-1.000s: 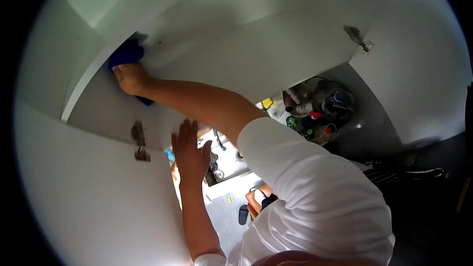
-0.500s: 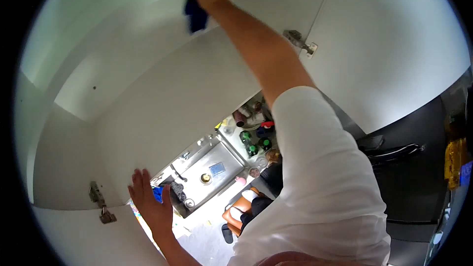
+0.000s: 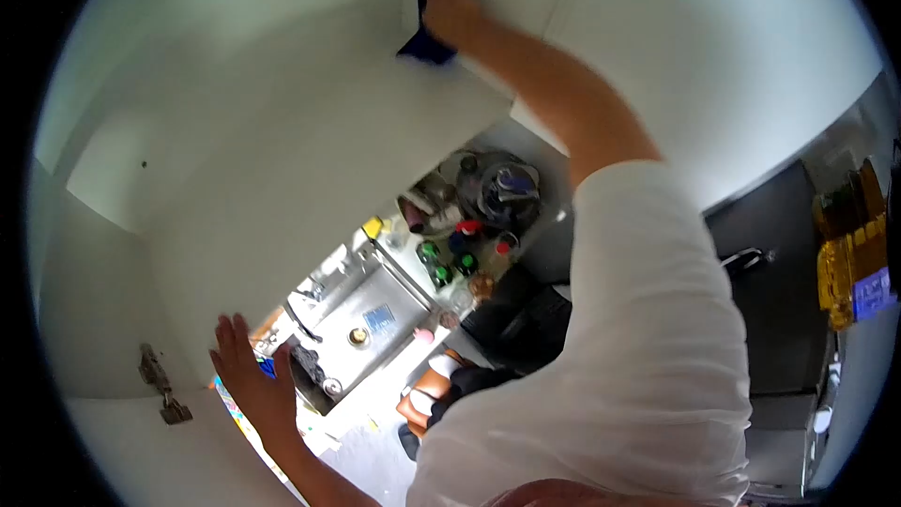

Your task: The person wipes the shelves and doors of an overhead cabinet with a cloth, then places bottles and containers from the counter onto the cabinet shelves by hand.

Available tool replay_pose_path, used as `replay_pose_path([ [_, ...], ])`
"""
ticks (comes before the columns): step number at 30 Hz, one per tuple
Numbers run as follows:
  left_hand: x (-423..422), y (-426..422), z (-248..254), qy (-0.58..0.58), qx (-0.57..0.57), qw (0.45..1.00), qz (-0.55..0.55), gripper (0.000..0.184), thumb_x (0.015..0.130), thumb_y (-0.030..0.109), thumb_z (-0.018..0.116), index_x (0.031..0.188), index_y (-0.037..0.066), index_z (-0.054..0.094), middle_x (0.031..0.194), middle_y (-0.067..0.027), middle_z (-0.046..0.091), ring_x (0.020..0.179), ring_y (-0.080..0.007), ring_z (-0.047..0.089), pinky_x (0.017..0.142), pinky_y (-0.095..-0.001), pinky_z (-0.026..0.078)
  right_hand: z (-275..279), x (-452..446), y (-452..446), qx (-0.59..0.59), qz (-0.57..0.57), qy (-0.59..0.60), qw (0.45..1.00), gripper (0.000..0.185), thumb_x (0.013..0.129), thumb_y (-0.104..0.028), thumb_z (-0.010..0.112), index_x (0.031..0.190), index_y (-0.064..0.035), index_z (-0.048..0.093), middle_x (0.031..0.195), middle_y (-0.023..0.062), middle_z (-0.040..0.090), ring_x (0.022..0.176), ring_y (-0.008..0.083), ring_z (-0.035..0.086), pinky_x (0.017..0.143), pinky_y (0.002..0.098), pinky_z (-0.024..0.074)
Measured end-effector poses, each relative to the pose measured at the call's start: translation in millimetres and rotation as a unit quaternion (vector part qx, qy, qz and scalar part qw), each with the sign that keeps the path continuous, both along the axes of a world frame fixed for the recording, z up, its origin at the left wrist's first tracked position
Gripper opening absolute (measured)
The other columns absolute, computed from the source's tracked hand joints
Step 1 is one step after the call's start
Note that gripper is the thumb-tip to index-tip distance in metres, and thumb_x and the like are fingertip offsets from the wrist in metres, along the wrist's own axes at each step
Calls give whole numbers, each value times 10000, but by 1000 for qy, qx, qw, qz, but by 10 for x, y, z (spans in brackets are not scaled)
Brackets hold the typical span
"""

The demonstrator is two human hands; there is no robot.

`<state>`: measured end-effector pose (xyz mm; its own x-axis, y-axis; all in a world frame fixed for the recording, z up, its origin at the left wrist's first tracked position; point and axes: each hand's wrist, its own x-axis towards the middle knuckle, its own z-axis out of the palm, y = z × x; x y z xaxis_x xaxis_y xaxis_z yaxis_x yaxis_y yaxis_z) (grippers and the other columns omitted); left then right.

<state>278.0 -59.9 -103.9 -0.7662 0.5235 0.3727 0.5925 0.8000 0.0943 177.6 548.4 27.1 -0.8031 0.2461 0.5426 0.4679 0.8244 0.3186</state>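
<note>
High in the view, my right hand [image 3: 452, 14] is closed on a dark blue cloth [image 3: 427, 49] and presses it to the inner surface of a white cabinet [image 3: 282, 150]. The hand is slightly blurred, and part of the cloth is hidden under it. My left hand [image 3: 253, 380] rests by the cabinet's lower front edge at the lower left, its fingers stretched out and holding nothing. To the left of it is a metal hinge [image 3: 161, 385] on the cabinet side.
Below the cabinet lies a steel sink [image 3: 375, 324] with a faucet [image 3: 302, 321]. Green-capped bottles [image 3: 441, 263] and other containers crowd the counter beside it. A white cabinet door [image 3: 694, 66] stands at the right, with yellow oil bottles [image 3: 838, 272] farther right.
My right hand has moved right and slightly down with the cloth along the cabinet surface. The view has shifted, showing more of the counter. My left hand stays at the cabinet edge.
</note>
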Motion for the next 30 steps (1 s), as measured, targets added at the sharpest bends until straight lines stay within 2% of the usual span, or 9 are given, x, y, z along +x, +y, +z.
replay_pose_path([
  [2,5,18,8,-14,1,1000,-5,699,921,264,737,1519,24,467,1597,-206,436,1499,-374,389,1261,-564,224,256,318,-65,-79,-10,52,995,478,1001,-173,513,1413,59,586,1576,214,475,1469,385,400,1251,473,238],
  [6,34,3,-48,-4,23,1000,5,707,898,237,763,1513,32,478,1602,-202,434,1503,-364,388,1260,-565,224,816,808,-237,238,-128,-205,941,358,982,-120,526,1246,50,698,1269,204,703,1233,305,631,1110,441,429],
  [7,24,6,-74,2,34,999,5,712,894,234,768,1513,35,478,1603,-202,433,1504,-364,388,1259,-565,225,448,781,-7,335,-90,43,937,350,966,-100,529,1235,20,717,1142,170,752,1147,338,663,1081,453,453],
  [10,8,-4,-50,-7,37,999,12,713,898,237,766,1519,41,473,1601,-201,436,1504,-367,386,1258,-565,227,55,902,-328,301,-104,-84,944,448,973,-127,511,1355,85,611,1461,240,503,1378,379,469,1199,466,292],
  [11,6,-19,-28,-20,36,999,9,716,899,238,765,1521,43,470,1600,-201,437,1505,-368,384,1259,-565,226,-149,934,-368,276,-114,-150,943,511,977,-140,502,1414,117,558,1621,276,379,1493,399,371,1258,472,212],
  [16,53,-26,35,-35,-11,999,14,776,894,301,768,1548,44,437,1617,-208,403,1521,-360,348,1270,-554,183,-644,645,-501,-9,-30,-329,944,338,957,-139,556,1229,14,686,1189,187,723,1147,348,659,948,477,515],
  [22,8,-33,53,-39,18,999,4,755,878,317,783,1496,2,486,1570,-258,446,1487,-407,388,1261,-575,185,-899,557,-874,-246,100,-137,954,293,971,-92,549,1234,10,629,1188,228,707,1111,423,670,936,510,530],
  [26,160,272,460,5,59,998,-5,692,892,256,768,1475,-11,507,1566,-277,437,1471,-430,400,1237,-578,247,-763,833,-1202,-369,237,-98,893,369,944,-153,641,1282,-5,635,1168,223,709,1091,400,670,939,472,525],
  [30,464,641,1499,242,202,946,-69,761,924,224,746,1550,-27,393,1607,-279,368,1485,-452,368,1218,-570,281,44,1485,-1399,-690,259,-102,668,410,886,-117,676,1275,11,677,1162,114,725,1009,201,672,883,365,539],
])
